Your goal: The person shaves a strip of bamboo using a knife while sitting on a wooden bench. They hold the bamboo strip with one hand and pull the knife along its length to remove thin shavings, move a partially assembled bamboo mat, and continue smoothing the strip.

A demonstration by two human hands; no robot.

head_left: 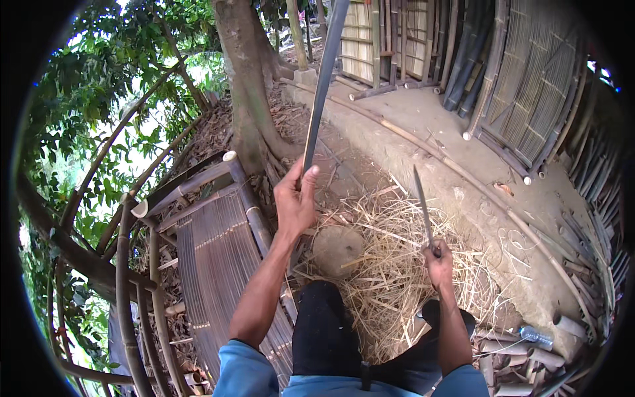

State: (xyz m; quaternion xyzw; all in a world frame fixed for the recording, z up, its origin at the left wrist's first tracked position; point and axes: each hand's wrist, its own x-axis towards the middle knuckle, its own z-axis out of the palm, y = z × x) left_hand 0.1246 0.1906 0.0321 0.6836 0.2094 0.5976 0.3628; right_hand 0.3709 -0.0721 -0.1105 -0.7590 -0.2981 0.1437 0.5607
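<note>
My left hand point(296, 201) is closed round the lower end of a long, dark strip of split bamboo point(322, 79), which rises steeply and leaves the picture at the top. A pale edge shows along its lower part. In my right hand point(438, 266) is the handle of a long-bladed knife point(421, 197), its narrow blade pointing up and slightly left, apart from the strip. Below and between my hands a round chopping block point(338, 251) stands on the ground. Pale bamboo shavings point(390, 278) lie heaped around it and under my right hand.
To my left is a slatted bamboo bench point(221, 238). A tree trunk point(246, 86) rises ahead. One long bamboo pole point(456, 169) lies along the raised earth ledge on the right, with woven bamboo panels point(532, 86) leaning beyond. Cut bamboo pieces and a plastic bottle point(536, 336) lie lower right.
</note>
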